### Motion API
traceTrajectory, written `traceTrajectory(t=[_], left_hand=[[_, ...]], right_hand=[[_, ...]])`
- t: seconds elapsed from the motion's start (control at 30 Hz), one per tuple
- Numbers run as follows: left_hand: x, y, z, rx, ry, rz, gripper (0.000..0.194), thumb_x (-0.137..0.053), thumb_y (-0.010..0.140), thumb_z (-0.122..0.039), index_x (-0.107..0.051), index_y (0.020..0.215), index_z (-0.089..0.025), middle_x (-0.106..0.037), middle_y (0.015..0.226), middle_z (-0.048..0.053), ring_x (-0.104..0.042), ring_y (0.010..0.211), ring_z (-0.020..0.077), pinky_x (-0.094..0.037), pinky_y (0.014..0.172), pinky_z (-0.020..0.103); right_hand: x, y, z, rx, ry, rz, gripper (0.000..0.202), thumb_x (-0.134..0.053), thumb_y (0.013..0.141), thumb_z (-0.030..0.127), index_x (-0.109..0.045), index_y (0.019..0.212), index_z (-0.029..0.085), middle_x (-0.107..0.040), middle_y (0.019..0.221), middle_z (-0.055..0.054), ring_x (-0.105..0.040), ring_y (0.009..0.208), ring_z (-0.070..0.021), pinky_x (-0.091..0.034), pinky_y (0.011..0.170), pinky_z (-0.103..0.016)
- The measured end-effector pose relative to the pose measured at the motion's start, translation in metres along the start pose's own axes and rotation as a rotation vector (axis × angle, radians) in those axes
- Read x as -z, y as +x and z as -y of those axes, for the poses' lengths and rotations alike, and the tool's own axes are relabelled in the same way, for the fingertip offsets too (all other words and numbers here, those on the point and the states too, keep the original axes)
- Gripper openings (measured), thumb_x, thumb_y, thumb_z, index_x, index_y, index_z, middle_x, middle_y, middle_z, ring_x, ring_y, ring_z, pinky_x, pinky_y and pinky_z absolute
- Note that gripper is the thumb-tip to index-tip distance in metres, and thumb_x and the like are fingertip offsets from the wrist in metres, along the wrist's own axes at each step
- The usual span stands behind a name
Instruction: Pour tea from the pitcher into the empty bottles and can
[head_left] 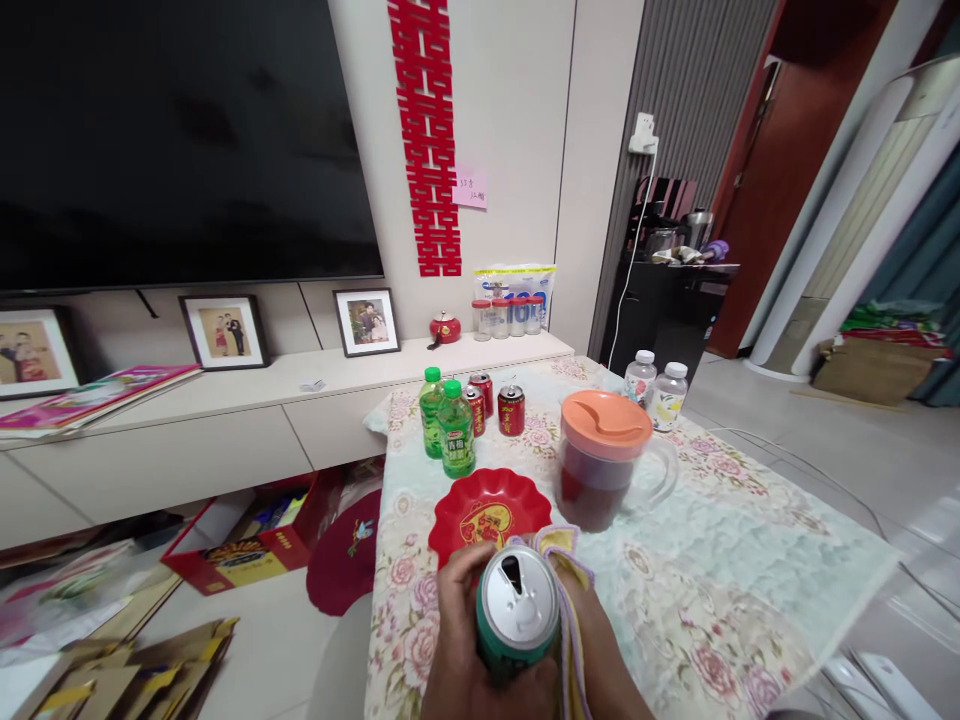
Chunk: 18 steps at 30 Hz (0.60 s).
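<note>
Near the bottom of the head view, my left hand (456,630) is wrapped round the left side of a green can (517,610) with a silver top and an opened mouth. On the can's right, my right hand (600,640) grips a yellow cloth (571,600) with purple edging, pressed against the can. Just beyond the hands lies a red scalloped plate (491,490) with a gold design, partly hidden by them. A clear pitcher (596,470) with an orange lid and dark red liquid stands right of the plate.
Two green bottles (457,440) and several red cans (511,411) stand at the back left of the flowered tablecloth (720,540). Two white-capped bottles (667,398) stand behind the pitcher. A white cabinet (225,430) runs along the wall, with a red box (247,545) on the floor.
</note>
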<state>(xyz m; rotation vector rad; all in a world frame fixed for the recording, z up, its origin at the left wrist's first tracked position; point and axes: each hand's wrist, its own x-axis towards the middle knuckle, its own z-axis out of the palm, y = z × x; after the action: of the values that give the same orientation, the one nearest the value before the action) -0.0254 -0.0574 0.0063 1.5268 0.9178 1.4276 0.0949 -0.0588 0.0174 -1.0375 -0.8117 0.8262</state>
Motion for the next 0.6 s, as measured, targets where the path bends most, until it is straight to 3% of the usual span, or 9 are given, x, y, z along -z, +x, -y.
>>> traceTrajectory(t=[0.13, 0.2, 0.3, 0.43, 0.6], left_hand=[[0.011, 0.007, 0.003, 0.059, 0.005, 0.100, 0.081, -0.092, 0.066, -0.056, -0.065, 0.133, -0.020, -0.062, 0.137, 0.016, -0.060, 0.131, 0.0403, -0.052, 0.112, 0.051], [0.010, 0.005, 0.001, 0.141, -0.080, 0.089, 0.088, -0.093, 0.066, -0.057, -0.064, 0.141, -0.021, -0.057, 0.149, 0.017, -0.054, 0.141, 0.0427, -0.050, 0.116, 0.051], [-0.002, -0.003, -0.007, 0.265, -0.278, 0.015, 0.093, -0.083, 0.076, -0.063, -0.051, 0.154, -0.023, -0.055, 0.156, 0.017, -0.052, 0.145, 0.0418, -0.050, 0.117, 0.050], [-0.015, -0.015, -0.024, 0.324, -0.289, -0.038, 0.087, -0.071, 0.087, -0.065, -0.043, 0.159, -0.026, -0.062, 0.150, 0.014, -0.054, 0.145, 0.0376, -0.054, 0.114, 0.045], [-0.014, -0.015, -0.028, 0.383, -0.200, -0.048, 0.080, -0.068, 0.090, -0.063, -0.040, 0.155, -0.025, -0.070, 0.137, 0.013, -0.071, 0.121, 0.0331, -0.064, 0.097, 0.038]], right_hand=[[0.004, -0.005, 0.006, -0.045, 0.043, -0.040, 0.017, -0.062, 0.092, 0.040, -0.070, 0.086, 0.027, -0.074, 0.075, -0.002, -0.070, 0.070, -0.0242, -0.060, 0.073, -0.037], [0.007, -0.008, 0.010, -0.067, 0.060, -0.006, 0.019, -0.065, 0.092, 0.043, -0.072, 0.098, 0.027, -0.078, 0.087, -0.004, -0.073, 0.080, -0.0257, -0.061, 0.078, -0.037], [0.011, -0.014, 0.005, -0.041, 0.052, 0.013, 0.031, -0.069, 0.092, 0.048, -0.070, 0.116, 0.028, -0.079, 0.110, -0.007, -0.075, 0.099, -0.0282, -0.061, 0.088, -0.039], [0.013, -0.026, -0.018, 0.149, -0.120, -0.136, 0.035, -0.057, 0.100, 0.049, -0.065, 0.129, 0.031, -0.076, 0.121, -0.009, -0.073, 0.110, -0.0291, -0.060, 0.093, -0.041], [0.022, -0.038, -0.028, 0.437, -0.394, -0.130, 0.031, -0.064, 0.097, 0.037, -0.070, 0.127, 0.032, -0.068, 0.135, -0.012, -0.067, 0.123, -0.0350, -0.058, 0.098, -0.050]])
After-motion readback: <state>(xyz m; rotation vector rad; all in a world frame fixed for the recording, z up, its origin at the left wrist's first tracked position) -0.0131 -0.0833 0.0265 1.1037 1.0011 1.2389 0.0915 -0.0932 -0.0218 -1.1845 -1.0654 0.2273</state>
